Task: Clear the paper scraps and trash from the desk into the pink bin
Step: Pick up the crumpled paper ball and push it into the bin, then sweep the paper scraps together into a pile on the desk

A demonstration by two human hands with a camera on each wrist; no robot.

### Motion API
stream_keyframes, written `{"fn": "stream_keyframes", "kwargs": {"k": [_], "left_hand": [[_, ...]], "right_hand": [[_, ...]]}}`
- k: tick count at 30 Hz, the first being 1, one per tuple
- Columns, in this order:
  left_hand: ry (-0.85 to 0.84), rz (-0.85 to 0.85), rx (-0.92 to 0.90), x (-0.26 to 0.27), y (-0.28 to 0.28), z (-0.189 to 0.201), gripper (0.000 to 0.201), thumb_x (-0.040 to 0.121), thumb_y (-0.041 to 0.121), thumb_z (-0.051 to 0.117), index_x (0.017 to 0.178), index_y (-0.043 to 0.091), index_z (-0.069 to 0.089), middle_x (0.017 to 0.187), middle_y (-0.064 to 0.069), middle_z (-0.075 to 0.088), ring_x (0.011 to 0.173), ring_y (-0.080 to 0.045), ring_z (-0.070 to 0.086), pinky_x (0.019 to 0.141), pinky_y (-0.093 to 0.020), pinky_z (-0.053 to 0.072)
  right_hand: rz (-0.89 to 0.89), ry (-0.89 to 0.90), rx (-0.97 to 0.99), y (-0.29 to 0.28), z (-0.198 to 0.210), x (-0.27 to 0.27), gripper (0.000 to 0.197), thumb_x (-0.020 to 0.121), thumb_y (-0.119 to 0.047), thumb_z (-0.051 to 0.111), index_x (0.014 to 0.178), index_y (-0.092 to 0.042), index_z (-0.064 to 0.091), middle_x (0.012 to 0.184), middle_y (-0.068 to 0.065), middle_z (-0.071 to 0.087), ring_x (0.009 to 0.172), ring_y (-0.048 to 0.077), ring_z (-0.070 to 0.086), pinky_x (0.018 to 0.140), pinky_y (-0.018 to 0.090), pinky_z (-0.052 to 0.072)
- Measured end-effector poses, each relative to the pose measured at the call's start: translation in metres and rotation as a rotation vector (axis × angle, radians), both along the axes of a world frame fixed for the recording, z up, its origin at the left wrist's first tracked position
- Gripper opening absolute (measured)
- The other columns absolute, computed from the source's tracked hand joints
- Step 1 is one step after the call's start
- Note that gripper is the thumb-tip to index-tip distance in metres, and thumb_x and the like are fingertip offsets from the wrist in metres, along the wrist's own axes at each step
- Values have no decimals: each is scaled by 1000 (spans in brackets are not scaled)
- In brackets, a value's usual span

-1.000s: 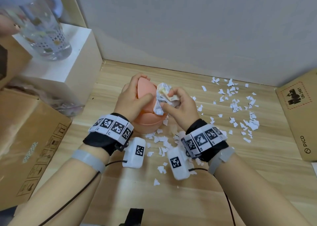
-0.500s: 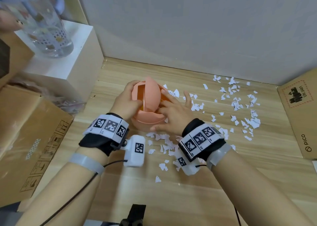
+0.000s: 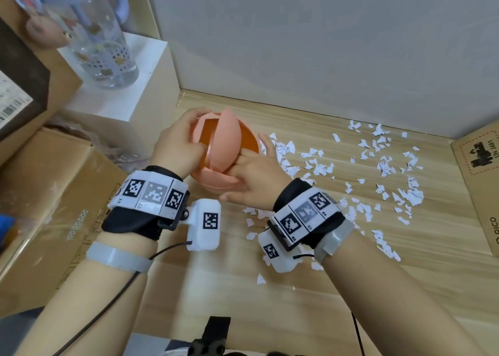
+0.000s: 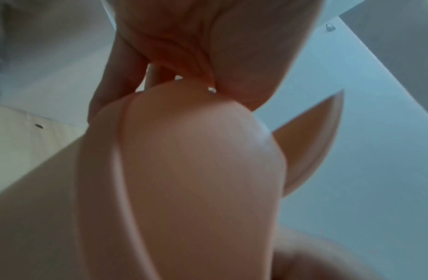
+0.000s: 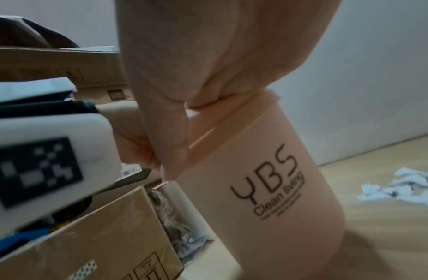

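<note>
The pink bin (image 3: 216,183) stands on the wooden desk (image 3: 270,288) with its swing lid (image 3: 226,139) tipped upright, so the orange inside shows. My left hand (image 3: 178,145) grips the bin's left rim, thumb at the lid's edge. My right hand (image 3: 251,177) lies against the right side with straight fingers on the lid and holds nothing. In the right wrist view its thumb (image 5: 169,142) runs down the bin wall (image 5: 268,189). The left wrist view is filled by the bin (image 4: 196,170). White paper scraps (image 3: 378,163) litter the desk to the right and lie in front (image 3: 253,215).
A white block (image 3: 121,96) with a clear bottle (image 3: 102,45) stands at the back left. Cardboard boxes (image 3: 54,193) line the left side, and another box (image 3: 480,180) sits at the right edge. A grey wall (image 3: 324,45) closes the back.
The crumpled paper wad my right hand held at the bin a second ago is out of sight. That hand now rests empty against the bin, and the lid stands upright.
</note>
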State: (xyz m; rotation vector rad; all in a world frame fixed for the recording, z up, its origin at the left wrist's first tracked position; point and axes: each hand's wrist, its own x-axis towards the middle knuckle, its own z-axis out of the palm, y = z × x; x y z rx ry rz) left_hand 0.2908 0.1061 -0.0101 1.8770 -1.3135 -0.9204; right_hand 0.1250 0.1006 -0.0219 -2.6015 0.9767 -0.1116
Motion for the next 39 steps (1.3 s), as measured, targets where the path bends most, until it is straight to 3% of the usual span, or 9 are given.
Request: {"fn": "stream_keyframes", "kwargs": {"k": [3,6,10,14,18,21,26,32,39], "left_hand": [[-120,59,29,17,4,-8,59,76,1,54,122,38,49,127,-5,58,115,-32,52,95,-45,44],[-221,186,132,40,11,-15,48,85,6,47,128,29,49,130,-13,56,117,-38,50,93,-45,41],[-208,213,174,44,16,-18,48,85,6,42,129,23,50,129,-16,55,117,-39,48,95,-46,39],[-94,260,148,40,18,-17,52,84,7,45,135,21,42,134,-11,52,120,-32,48,97,-41,38],[-21,394,-76,33,21,-6,57,83,3,46,137,19,37,139,-4,46,128,-15,42,107,-34,34],[-26,431,-363,8,21,14,59,73,-2,43,128,19,46,131,3,50,122,-3,43,106,-17,30],[44,115,-701,-69,18,32,52,64,-5,41,108,18,54,115,6,55,117,-5,48,104,-20,33],[258,-12,-118,-125,-10,-57,53,81,-3,46,127,23,47,139,2,43,124,-4,38,110,-25,27],[-92,100,274,-104,-57,-130,69,88,16,49,148,24,15,159,-6,5,146,-26,2,118,-44,4]], "right_hand": [[-82,-293,112,4,-12,-2,40,77,-36,65,113,-22,59,128,-3,56,133,14,34,113,46,0],[-295,-423,148,12,-37,-16,70,73,-42,62,135,-26,35,149,1,28,140,17,20,112,41,12],[-194,39,578,35,-82,-31,82,79,-45,58,144,-28,9,157,-2,-4,143,17,-10,117,48,-6],[-58,349,514,55,-116,-43,76,86,-49,46,143,-34,-2,153,-9,-20,139,12,-22,111,45,-17],[-456,252,520,42,-122,-63,74,90,-47,38,143,-28,-10,153,-9,-22,141,14,-21,113,41,-15],[-534,272,528,32,-121,-80,73,90,-46,38,143,-26,-9,153,-8,-22,141,16,-21,113,43,-14],[-552,20,623,26,-99,-101,67,88,-37,49,143,-30,11,155,-9,-13,140,13,-23,111,47,-19],[-801,-121,529,26,-94,-159,72,84,-40,56,141,-38,12,154,-8,-15,139,12,-23,110,51,-16],[-1271,-90,599,21,-108,-252,89,81,-36,60,142,-35,-4,154,0,-22,142,20,-20,115,52,-10]]}}
